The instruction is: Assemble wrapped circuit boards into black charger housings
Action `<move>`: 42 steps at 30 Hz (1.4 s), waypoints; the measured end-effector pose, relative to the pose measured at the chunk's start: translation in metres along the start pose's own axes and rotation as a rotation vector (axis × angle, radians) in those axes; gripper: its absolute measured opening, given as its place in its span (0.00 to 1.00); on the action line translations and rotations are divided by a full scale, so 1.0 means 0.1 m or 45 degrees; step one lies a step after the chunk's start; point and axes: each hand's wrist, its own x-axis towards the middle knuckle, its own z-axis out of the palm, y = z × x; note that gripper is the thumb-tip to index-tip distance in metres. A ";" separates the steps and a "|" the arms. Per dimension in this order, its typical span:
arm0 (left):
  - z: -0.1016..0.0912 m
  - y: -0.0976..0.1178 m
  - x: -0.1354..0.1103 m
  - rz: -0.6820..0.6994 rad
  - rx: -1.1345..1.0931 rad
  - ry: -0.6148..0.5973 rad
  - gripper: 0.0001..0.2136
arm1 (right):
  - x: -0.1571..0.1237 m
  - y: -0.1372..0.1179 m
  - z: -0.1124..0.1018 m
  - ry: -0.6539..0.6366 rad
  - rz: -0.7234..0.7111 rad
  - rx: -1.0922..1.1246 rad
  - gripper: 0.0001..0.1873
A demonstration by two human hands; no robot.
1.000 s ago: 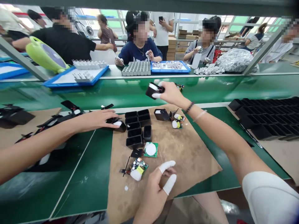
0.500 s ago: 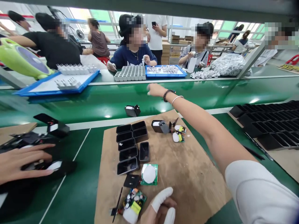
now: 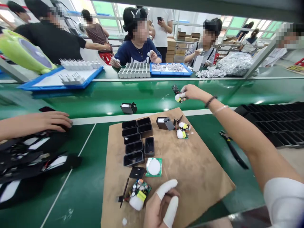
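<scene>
My right hand (image 3: 193, 92) reaches out over the green conveyor belt (image 3: 95, 98) and pinches a small circuit board (image 3: 177, 94) with a white part on it. A black housing (image 3: 128, 108) lies on the belt to its left. My left hand (image 3: 163, 204), with white finger cots, rests with its fingers apart at the near edge of the cardboard mat (image 3: 201, 164) and holds nothing. A circuit board with a white capacitor (image 3: 139, 193) lies just left of it. Several empty black shells (image 3: 135, 139) and a green board with a white disc (image 3: 154, 167) lie on the mat.
A co-worker's hand (image 3: 47, 121) rests on a pile of black parts (image 3: 28, 158) at the left. Pliers (image 3: 234, 150) and black trays (image 3: 273, 123) lie to the right. Another black housing (image 3: 165, 123) and two small boards (image 3: 182, 129) sit on the mat's far side. Several people work across the belt.
My right hand set the black housing on the belt, reached farther, and now holds a small circuit board. The co-worker's hand drew back to the left. My left hand barely moved.
</scene>
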 end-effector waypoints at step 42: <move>-0.14 0.73 0.19 0.882 1.084 0.670 0.16 | -3.24 0.40 1.15 -0.458 0.262 2.321 0.13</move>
